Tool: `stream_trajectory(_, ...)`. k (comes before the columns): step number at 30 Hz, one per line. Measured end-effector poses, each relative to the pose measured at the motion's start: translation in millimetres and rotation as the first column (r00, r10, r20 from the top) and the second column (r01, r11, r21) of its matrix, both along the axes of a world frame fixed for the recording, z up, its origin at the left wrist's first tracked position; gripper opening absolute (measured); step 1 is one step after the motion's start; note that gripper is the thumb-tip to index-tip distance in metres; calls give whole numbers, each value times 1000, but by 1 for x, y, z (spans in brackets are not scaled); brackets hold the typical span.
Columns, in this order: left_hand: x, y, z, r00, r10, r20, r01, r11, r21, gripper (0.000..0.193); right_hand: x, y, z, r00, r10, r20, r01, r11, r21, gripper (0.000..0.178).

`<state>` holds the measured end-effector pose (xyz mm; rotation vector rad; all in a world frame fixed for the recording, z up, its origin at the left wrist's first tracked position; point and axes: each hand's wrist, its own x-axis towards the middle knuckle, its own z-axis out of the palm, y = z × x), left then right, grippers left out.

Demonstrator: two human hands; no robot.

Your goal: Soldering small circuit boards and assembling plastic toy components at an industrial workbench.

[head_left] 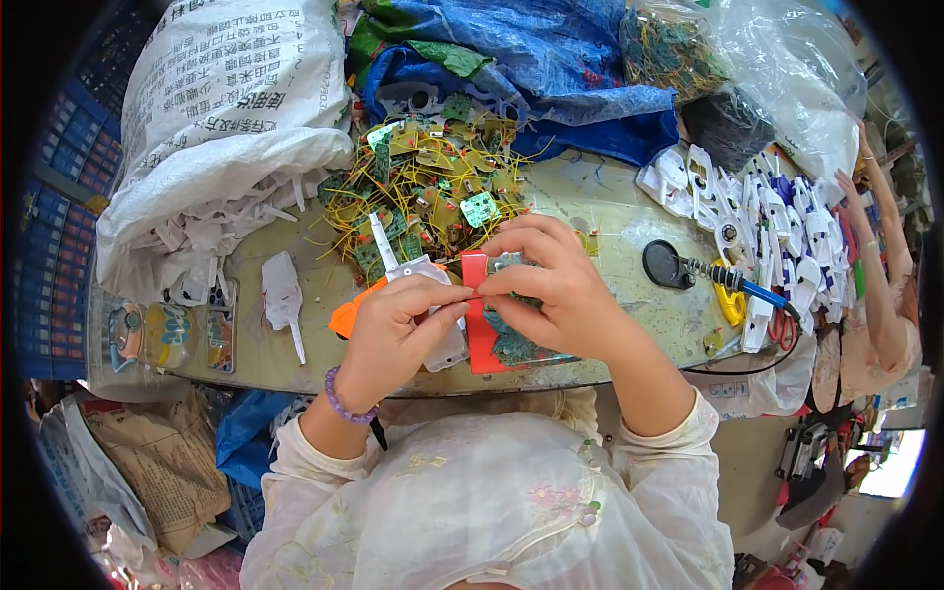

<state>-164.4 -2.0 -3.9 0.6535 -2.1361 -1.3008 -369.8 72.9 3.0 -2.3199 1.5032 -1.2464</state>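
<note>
My left hand [393, 329] and my right hand [560, 285] meet over a red strip [482, 349] near the table's front edge. Both pinch with thumb and fingers, tips almost touching; whatever they hold is too small to make out. Under my left hand lies a white plastic housing [447, 349], partly covered, with a narrow white stem [382, 241] pointing away from me. An orange piece [346, 317] pokes out left of that hand. Beneath my right hand, green circuit boards [519, 344] lie against the red strip, partly hidden.
Circuit boards with yellow wires [433, 187] are heaped just beyond my hands. A white housing [282, 290] lies left. On the right are a soldering iron [757, 290], a round black stand [669, 265] and piled white parts [787, 231]. Another person's arms [875, 226] reach in there.
</note>
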Motion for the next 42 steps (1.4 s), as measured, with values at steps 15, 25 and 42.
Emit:
stream_trajectory(15, -2, 2, -5, 999, -1, 51, 6, 995, -98, 11, 14, 39, -16, 913, -407, 4, 406, 913, 46, 24)
stream_trajectory(25, -2, 2, -12, 999, -31, 28, 37, 968, -248, 12, 9, 27, -19, 970, -244, -23, 245, 964, 101, 37)
stream_trajectory(42, -15, 0, -12, 997, -83, 4, 76, 890, -450, 13, -74, 148, -63, 31, -533, 846, 917, 351, 187, 47)
